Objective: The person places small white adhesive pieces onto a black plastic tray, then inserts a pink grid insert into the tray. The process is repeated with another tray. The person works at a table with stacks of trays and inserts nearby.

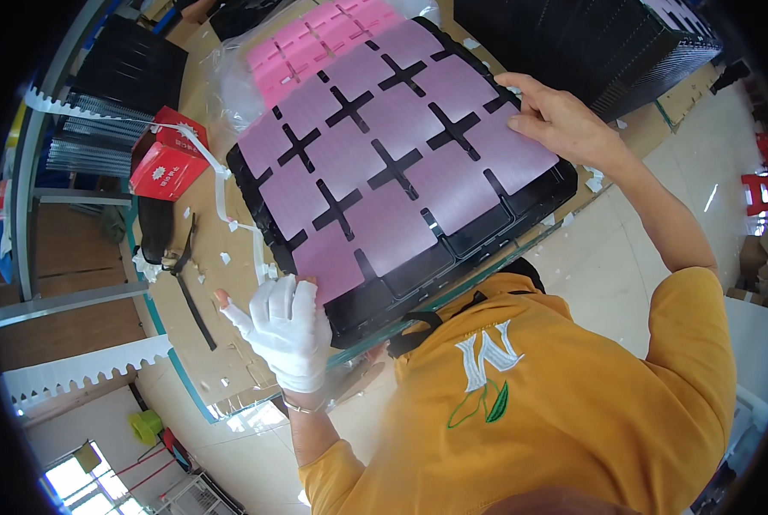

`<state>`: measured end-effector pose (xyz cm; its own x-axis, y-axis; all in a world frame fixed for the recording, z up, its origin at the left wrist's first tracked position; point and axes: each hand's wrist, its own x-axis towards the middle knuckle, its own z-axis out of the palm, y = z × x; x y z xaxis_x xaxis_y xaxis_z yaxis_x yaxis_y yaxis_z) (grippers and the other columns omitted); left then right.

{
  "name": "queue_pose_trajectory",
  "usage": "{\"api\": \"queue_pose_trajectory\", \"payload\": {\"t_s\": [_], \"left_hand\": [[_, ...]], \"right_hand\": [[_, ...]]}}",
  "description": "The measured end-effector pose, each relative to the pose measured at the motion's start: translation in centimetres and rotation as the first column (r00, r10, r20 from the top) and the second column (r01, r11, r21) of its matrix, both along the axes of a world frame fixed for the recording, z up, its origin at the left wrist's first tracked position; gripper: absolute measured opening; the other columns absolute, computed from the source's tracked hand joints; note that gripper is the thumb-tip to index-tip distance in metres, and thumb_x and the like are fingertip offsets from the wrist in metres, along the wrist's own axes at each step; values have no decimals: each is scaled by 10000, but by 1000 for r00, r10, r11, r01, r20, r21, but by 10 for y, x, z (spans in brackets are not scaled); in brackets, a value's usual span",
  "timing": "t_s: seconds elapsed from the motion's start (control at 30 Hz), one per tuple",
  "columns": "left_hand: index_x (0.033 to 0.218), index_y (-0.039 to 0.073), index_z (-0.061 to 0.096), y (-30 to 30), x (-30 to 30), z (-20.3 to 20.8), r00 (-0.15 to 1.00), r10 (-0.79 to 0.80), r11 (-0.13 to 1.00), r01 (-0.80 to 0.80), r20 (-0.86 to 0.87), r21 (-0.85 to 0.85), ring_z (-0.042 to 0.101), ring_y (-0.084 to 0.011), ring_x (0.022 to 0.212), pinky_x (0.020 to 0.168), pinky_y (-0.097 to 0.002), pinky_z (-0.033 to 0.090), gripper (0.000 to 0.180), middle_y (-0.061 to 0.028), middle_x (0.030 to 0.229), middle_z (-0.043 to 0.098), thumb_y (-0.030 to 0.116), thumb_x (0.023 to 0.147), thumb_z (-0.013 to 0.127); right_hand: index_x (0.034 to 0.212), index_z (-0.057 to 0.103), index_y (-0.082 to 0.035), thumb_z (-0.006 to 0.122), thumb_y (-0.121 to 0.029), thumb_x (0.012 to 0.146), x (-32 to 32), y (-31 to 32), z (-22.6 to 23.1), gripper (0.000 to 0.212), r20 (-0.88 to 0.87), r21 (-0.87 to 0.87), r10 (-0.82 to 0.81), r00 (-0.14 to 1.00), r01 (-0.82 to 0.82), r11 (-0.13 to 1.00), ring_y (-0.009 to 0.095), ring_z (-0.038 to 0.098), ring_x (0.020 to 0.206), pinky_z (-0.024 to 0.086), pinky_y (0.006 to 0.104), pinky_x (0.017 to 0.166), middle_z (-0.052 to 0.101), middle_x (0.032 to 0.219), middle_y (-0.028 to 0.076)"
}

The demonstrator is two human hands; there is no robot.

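A black plastic tray [409, 276] sits tilted across my front, covered by a purple-pink sheet [418, 225] with cross-shaped gaps that show black beneath. My left hand [285, 330], in a white glove with bare fingertips, is at the tray's near left corner. One finger sticks out to the left, and the others are bent, their grip hidden. The end of a white notched strip [221, 193] comes down to these fingers. My bare right hand [564, 124] grips the tray's right edge, thumb over the sheet and forefinger at the rim, with a small pale scrap between them.
A pink sheet [294, 73] in clear plastic lies behind the tray. Tall black stacks [581, 47] stand at the far right. On the left are a red box [167, 159], a black strap [197, 309] and a metal rack [66, 309]. White scraps dot the cardboard-coloured table [199, 356].
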<state>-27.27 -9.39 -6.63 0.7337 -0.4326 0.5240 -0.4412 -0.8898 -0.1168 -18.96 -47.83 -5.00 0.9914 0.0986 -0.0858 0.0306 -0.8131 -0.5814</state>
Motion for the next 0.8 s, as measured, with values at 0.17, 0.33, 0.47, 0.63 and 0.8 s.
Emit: {"api": "queue_pose_trajectory", "payload": {"t_s": [0.17, 0.33, 0.47, 0.63, 0.8], "left_hand": [[899, 167, 610, -5, -9, 2, 999, 0, 999, 2, -41, 40, 596, -197, 878, 1132, -636, 191, 309, 21, 881, 583, 15, 656, 726], [897, 167, 608, -6, -14, 3, 997, 13, 999, -10, -79, 37, 593, -197, 885, 1130, -643, 191, 314, 22, 884, 579, 18, 648, 729], [944, 174, 640, -3, -17, 4, 994, 16, 999, -12, -113, 41, 597, -213, 916, 1131, -634, 200, 382, 14, 916, 595, -11, 618, 717], [945, 175, 647, -5, -21, 7, 992, 21, 998, -13, -128, 63, 598, -212, 912, 1119, -644, 218, 385, 6, 933, 592, -9, 613, 717], [905, 177, 629, -4, -24, 9, 987, 59, 991, -40, -152, 126, 584, -200, 928, 1095, -683, 204, 264, 17, 944, 579, 117, 669, 733]], "right_hand": [[1418, 415, -39, 582, -161, 924, -7, 1, -1, 535, 11, -98, 7, 1000, -5, 995, 283, 643, 754, 512, 389, 760, 642, 818, 150], [1442, 380, -19, 589, -150, 919, -12, 1, 0, 578, 17, -138, 34, 999, -31, 990, 275, 616, 746, 496, 381, 758, 628, 818, 149], [1460, 353, -6, 611, -115, 907, -15, 2, -4, 620, 35, -164, 38, 999, -32, 986, 213, 550, 657, 468, 344, 690, 549, 719, 105], [1464, 345, -12, 614, -122, 907, -17, 4, 0, 629, 35, -217, 48, 998, -40, 975, 236, 566, 664, 471, 356, 691, 555, 724, 121], [1453, 376, -84, 641, -178, 866, -14, 2, 4, 650, 55, -303, 103, 993, -82, 949, 337, 656, 800, 511, 419, 776, 676, 841, 184]]}}
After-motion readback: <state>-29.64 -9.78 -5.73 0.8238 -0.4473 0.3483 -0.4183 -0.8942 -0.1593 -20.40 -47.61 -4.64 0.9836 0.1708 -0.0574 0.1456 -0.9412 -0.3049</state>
